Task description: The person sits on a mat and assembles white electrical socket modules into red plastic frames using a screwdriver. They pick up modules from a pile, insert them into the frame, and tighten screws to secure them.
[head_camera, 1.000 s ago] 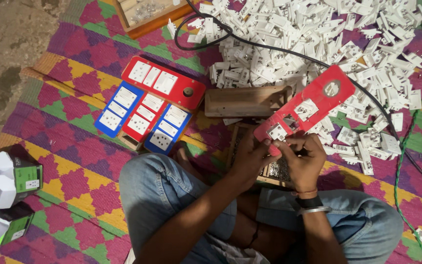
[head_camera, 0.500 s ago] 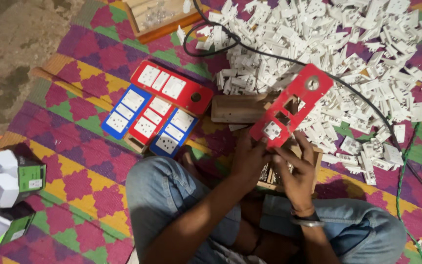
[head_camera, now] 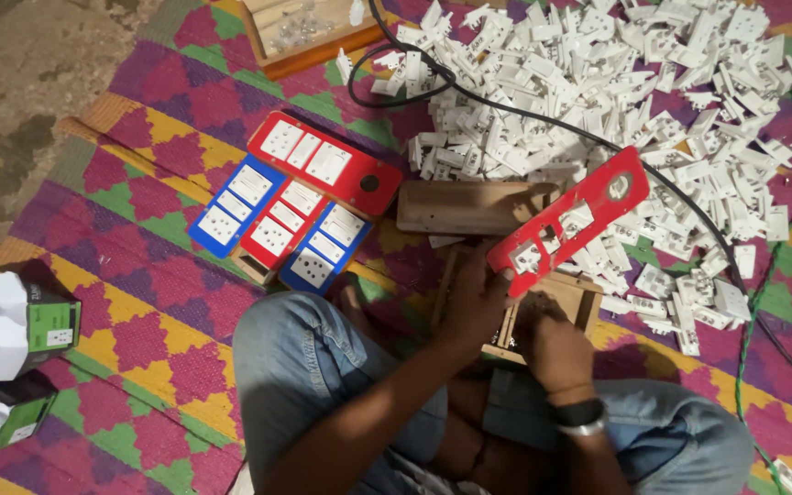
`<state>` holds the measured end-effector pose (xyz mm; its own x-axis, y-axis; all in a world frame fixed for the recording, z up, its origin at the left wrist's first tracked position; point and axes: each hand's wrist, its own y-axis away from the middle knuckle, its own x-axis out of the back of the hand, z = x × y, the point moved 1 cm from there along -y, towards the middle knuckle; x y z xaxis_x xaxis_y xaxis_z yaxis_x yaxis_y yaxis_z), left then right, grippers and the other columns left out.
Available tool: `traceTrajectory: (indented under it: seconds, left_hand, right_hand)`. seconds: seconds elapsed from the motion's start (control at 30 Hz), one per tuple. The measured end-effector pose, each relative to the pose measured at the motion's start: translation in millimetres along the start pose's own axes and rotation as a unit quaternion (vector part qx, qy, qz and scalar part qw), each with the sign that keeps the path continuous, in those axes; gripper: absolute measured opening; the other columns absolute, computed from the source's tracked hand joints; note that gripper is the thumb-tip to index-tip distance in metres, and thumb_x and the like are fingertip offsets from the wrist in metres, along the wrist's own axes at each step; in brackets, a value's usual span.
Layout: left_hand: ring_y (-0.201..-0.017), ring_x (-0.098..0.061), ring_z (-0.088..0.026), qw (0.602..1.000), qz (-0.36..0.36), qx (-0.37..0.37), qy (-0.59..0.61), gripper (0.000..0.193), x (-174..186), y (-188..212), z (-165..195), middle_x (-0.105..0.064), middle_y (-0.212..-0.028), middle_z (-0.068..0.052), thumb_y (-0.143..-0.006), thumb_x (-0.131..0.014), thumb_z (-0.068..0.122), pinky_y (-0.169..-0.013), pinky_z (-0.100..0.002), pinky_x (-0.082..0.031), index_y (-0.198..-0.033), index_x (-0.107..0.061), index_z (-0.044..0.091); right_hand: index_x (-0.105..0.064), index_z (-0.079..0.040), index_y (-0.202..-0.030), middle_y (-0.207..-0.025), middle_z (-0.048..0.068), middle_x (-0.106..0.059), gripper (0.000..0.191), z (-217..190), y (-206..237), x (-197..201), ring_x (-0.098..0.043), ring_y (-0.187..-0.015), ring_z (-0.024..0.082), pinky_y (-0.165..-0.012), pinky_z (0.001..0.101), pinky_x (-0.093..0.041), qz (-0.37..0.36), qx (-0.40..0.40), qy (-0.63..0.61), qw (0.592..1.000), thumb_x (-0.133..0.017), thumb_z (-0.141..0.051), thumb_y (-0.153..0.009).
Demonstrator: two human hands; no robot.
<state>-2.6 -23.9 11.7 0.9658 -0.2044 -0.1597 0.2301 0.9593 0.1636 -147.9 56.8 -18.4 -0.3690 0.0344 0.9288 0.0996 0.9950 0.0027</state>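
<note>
Red plastic switch-plate with cut-out windows [head_camera: 572, 220], tilted over an open wooden box [head_camera: 543, 302] at the mat's near edge; left hand [head_camera: 478, 302] clamped on its lower end to steady it. Right hand [head_camera: 552, 344] closed beneath it, contents hidden. Loose white plastic switch modules [head_camera: 616, 101] heaped within reach on the patterned woven mat [head_camera: 158, 302].

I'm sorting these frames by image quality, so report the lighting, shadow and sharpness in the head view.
Head view: lit from the upper right, so the pile of white switch parts is bright, nearly washed out; the left hand and right hand sit in dim shadow under the red plate; detail is soft throughout, and the floor is dark.
</note>
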Motion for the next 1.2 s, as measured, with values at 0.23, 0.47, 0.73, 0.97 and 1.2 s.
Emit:
traceTrajectory:
  seconds: [0.23, 0.47, 0.73, 0.97, 1.2]
  left_hand:
    - [-0.098, -0.063, -0.022, 0.999, -0.006, 0.019, -0.027, 0.039, -1.3, 3.0, -6.8, -0.067, -0.116, -0.013, -0.100, -0.056, 0.013, -0.087, -0.037, -0.053, -0.138, -0.053, 0.005]
    - [-0.107, -0.064, -0.025, 0.995, 0.004, -0.047, -0.084, 0.041, -0.3, 2.5, -11.8, -0.066, -0.121, -0.016, -0.100, -0.055, 0.011, -0.093, -0.038, -0.051, -0.140, -0.051, 0.004]
    - [-0.105, -0.066, -0.025, 0.998, 0.002, -0.020, -0.065, 0.041, -1.8, -0.2, -24.1, -0.068, -0.119, -0.016, -0.100, -0.055, 0.010, -0.091, -0.039, -0.052, -0.140, -0.052, 0.004]
    - [-0.105, -0.066, -0.029, 0.991, 0.012, -0.059, -0.118, 0.043, -0.6, 0.5, -20.1, -0.067, -0.121, -0.018, -0.099, -0.060, 0.010, -0.089, -0.040, -0.052, -0.140, -0.051, 0.005]
    - [-0.082, -0.071, -0.035, 0.987, -0.028, -0.031, -0.157, 0.041, -5.3, 10.1, -5.2, -0.070, -0.095, -0.020, -0.097, -0.058, 0.010, -0.074, -0.044, -0.054, -0.139, -0.054, 0.009]
  right_hand:
    - [-0.074, -0.016, -0.090, -0.089, 0.016, -0.073, 0.023, 21.8, 6.7, -22.3, -0.071, -0.080, 0.041, -0.071, 0.0534, -0.058, -0.103, -0.094, 0.075, 0.987, -0.077, -0.037, -0.082]
    - [-0.075, -0.013, -0.097, -0.101, 0.021, -0.072, 0.025, 19.4, 10.7, -15.3, -0.069, -0.076, 0.044, -0.060, 0.0550, -0.055, -0.031, 0.006, -0.041, 0.999, -0.075, -0.023, -0.074]
    - [-0.077, -0.017, -0.085, -0.079, 0.014, -0.073, 0.013, 33.0, 12.1, -32.5, -0.071, -0.076, 0.038, -0.070, 0.0511, -0.058, -0.109, -0.055, 0.096, 0.988, -0.076, -0.029, -0.080]
    - [-0.081, -0.020, -0.090, -0.079, 0.012, -0.079, 0.011, 21.7, -0.4, 13.4, -0.075, -0.077, 0.032, -0.073, 0.0435, -0.059, -0.143, -0.150, -0.034, 0.978, -0.077, -0.023, -0.080]
    - [-0.077, -0.003, -0.106, -0.101, 0.005, -0.074, 0.008, 4.1, -17.4, 58.0, -0.063, -0.084, 0.013, -0.074, 0.0267, -0.050, 0.125, -0.047, -0.398, 0.908, -0.073, -0.005, -0.098]
